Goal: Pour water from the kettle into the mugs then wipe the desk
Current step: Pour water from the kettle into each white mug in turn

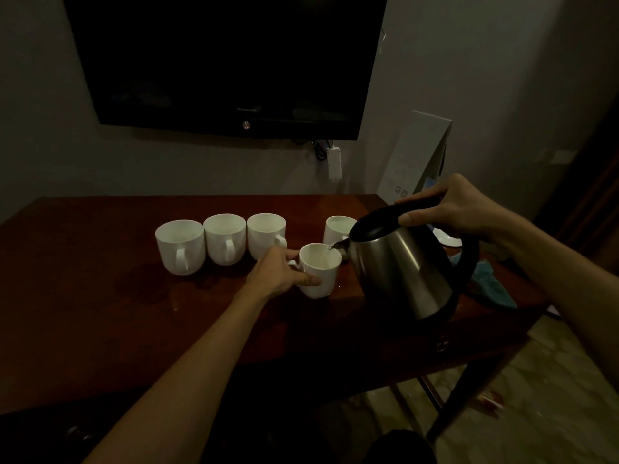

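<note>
My right hand [449, 209] grips the black handle of a steel kettle [402, 266], tilted left with its spout over a white mug [321, 272]. A thin stream of water runs from the spout into that mug. My left hand [281, 269] holds this mug by its handle side, thumb against the wall. Three more white mugs [221, 239] stand in a row to the left on the dark wooden desk [100, 296]. Another white mug [336, 227] stands behind the spout. A blue cloth [492, 283] lies on the desk to the right of the kettle.
A dark television [227, 61] hangs on the wall above the desk, with a white power strip [334, 162] below it. A white box [418, 155] leans at the back right. A white kettle base [449, 237] sits behind the kettle. The desk's right edge drops to a tiled floor.
</note>
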Demonstrator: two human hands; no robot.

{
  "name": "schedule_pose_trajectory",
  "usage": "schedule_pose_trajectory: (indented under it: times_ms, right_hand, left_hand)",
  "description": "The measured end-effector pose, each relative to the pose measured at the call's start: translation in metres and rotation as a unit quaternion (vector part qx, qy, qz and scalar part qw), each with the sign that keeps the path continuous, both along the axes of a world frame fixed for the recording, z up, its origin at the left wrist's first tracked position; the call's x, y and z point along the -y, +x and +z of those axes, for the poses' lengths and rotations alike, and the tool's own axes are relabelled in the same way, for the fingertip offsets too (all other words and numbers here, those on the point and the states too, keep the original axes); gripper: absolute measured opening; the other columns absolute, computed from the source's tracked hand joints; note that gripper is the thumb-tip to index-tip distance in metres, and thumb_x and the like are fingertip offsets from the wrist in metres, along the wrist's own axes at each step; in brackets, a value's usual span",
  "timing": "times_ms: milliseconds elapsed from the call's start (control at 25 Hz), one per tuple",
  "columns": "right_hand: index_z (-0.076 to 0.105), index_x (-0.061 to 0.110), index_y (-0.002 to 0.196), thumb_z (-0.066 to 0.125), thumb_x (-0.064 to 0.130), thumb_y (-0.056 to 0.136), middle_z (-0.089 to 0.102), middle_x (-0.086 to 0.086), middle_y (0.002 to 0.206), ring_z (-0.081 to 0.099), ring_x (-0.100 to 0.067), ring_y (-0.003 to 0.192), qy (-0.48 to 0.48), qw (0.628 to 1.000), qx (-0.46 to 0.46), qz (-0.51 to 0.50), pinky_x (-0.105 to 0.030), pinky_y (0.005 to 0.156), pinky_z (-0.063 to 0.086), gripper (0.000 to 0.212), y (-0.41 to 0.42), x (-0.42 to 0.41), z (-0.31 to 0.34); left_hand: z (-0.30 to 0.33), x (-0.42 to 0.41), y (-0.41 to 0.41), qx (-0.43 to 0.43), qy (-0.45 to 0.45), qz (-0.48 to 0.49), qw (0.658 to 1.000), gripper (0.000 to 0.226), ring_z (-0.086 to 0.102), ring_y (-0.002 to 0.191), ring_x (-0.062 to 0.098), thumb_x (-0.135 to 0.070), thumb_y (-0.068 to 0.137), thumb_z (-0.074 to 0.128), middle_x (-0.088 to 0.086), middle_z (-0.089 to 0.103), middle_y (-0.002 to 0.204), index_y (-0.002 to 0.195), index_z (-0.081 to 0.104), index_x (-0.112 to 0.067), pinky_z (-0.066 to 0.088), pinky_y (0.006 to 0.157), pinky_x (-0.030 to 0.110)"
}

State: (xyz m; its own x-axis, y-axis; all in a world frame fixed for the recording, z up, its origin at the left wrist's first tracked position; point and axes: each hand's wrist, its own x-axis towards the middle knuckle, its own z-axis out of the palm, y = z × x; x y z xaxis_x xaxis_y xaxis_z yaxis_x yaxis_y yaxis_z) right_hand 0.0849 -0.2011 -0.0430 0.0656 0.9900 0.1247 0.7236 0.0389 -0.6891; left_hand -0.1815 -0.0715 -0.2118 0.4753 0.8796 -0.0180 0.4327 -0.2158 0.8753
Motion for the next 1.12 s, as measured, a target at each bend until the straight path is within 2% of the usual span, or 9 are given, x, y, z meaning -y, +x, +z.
schedule_pose_trajectory:
  times_ms: [120, 240, 400, 520, 600, 720, 800, 920, 1120]
  right_hand:
    - [0.074, 0.01, 0.109, 0.075, 0.026, 0.073, 0.069, -0.018, 0.076, 0.05, -0.006, 0.04, -0.001, 1.0, 0.003, 0.002, -0.013, 0.038, 0.038, 0.039, 0.0002, -0.0017, 0.0005]
    - [0.074, 0.011, 0.108, 0.075, 0.024, 0.075, 0.069, -0.018, 0.077, 0.05, -0.005, 0.04, 0.0, 1.0, 0.002, 0.006, -0.012, 0.038, 0.038, 0.036, 0.0003, -0.0005, -0.0001]
    - [0.075, 0.011, 0.108, 0.076, 0.026, 0.074, 0.069, -0.026, 0.083, 0.049, -0.007, 0.043, 0.011, 1.0, 0.007, 0.006, -0.013, 0.04, 0.04, 0.038, 0.0017, 0.0001, -0.0013]
    - [0.075, 0.012, 0.107, 0.076, 0.028, 0.073, 0.073, -0.014, 0.079, 0.054, -0.012, 0.049, 0.004, 1.0, 0.008, 0.006, -0.015, 0.043, 0.042, 0.037, 0.0021, -0.0012, -0.001]
    - [0.074, 0.007, 0.11, 0.076, 0.023, 0.076, 0.072, -0.003, 0.067, 0.051, -0.007, 0.044, 0.001, 1.0, 0.002, 0.009, -0.013, 0.041, 0.04, 0.038, 0.0013, -0.0005, -0.0009]
    - [0.072, 0.002, 0.111, 0.074, 0.013, 0.081, 0.071, 0.005, 0.062, 0.055, -0.002, 0.042, 0.004, 1.0, -0.001, 0.007, -0.009, 0.04, 0.039, 0.033, -0.0005, 0.0009, -0.0004]
    - [0.072, 0.004, 0.111, 0.073, 0.009, 0.084, 0.071, 0.007, 0.061, 0.057, -0.001, 0.043, 0.002, 1.0, -0.01, 0.006, -0.008, 0.04, 0.039, 0.028, -0.0012, 0.0018, 0.0003]
    - [0.074, 0.008, 0.109, 0.074, 0.012, 0.083, 0.071, 0.002, 0.065, 0.055, -0.007, 0.044, 0.001, 1.0, -0.002, 0.004, -0.01, 0.04, 0.039, 0.026, -0.0013, 0.002, 0.0009]
    - [0.069, -0.002, 0.115, 0.071, 0.009, 0.086, 0.07, 0.012, 0.059, 0.059, 0.002, 0.046, -0.007, 1.0, 0.007, 0.002, -0.007, 0.042, 0.041, 0.031, -0.0041, 0.0011, 0.0027]
  left_hand:
    - [0.0009, 0.0, 0.0003, -0.001, 0.003, -0.001, 1.0, 0.074, 0.058, 0.121, 0.019, -0.033, 0.064, 0.09, 0.002, 0.067, 0.126, 0.132, 0.063, -0.017, 0.049, 0.102, 0.048]
    - [-0.0002, -0.0016, 0.0011, -0.003, 0.006, -0.006, 1.0, 0.07, 0.058, 0.12, 0.019, -0.03, 0.067, 0.089, 0.002, 0.067, 0.127, 0.131, 0.064, -0.018, 0.048, 0.102, 0.048]
    - [-0.0002, -0.0027, 0.0008, -0.002, 0.006, -0.009, 1.0, 0.067, 0.06, 0.117, 0.018, -0.03, 0.067, 0.09, 0.001, 0.068, 0.123, 0.128, 0.065, -0.019, 0.049, 0.101, 0.049]
    - [0.0002, -0.0026, 0.0008, -0.004, 0.007, -0.008, 1.0, 0.067, 0.06, 0.118, 0.018, -0.031, 0.066, 0.09, 0.001, 0.068, 0.124, 0.128, 0.065, -0.02, 0.05, 0.101, 0.05]
    - [0.0007, -0.0028, 0.0006, -0.005, 0.005, -0.011, 1.0, 0.068, 0.059, 0.119, 0.019, -0.03, 0.066, 0.09, 0.002, 0.067, 0.126, 0.128, 0.065, -0.02, 0.049, 0.101, 0.05]
    - [0.0002, -0.0029, 0.0008, 0.001, 0.01, -0.013, 1.0, 0.066, 0.059, 0.119, 0.019, -0.026, 0.068, 0.089, 0.002, 0.068, 0.125, 0.129, 0.066, -0.017, 0.05, 0.101, 0.046]
    - [-0.0005, -0.0026, 0.0009, 0.003, 0.016, -0.013, 1.0, 0.065, 0.06, 0.118, 0.019, -0.026, 0.068, 0.089, 0.002, 0.069, 0.123, 0.128, 0.067, -0.015, 0.051, 0.099, 0.044]
    - [-0.0012, -0.0049, 0.0011, -0.007, 0.013, -0.013, 1.0, 0.066, 0.059, 0.119, 0.019, -0.027, 0.068, 0.089, 0.003, 0.068, 0.126, 0.128, 0.066, -0.015, 0.05, 0.1, 0.047]
    - [-0.0018, -0.0066, 0.0015, -0.002, 0.004, -0.017, 1.0, 0.068, 0.058, 0.121, 0.02, -0.027, 0.068, 0.089, 0.003, 0.067, 0.128, 0.13, 0.065, -0.015, 0.049, 0.102, 0.047]
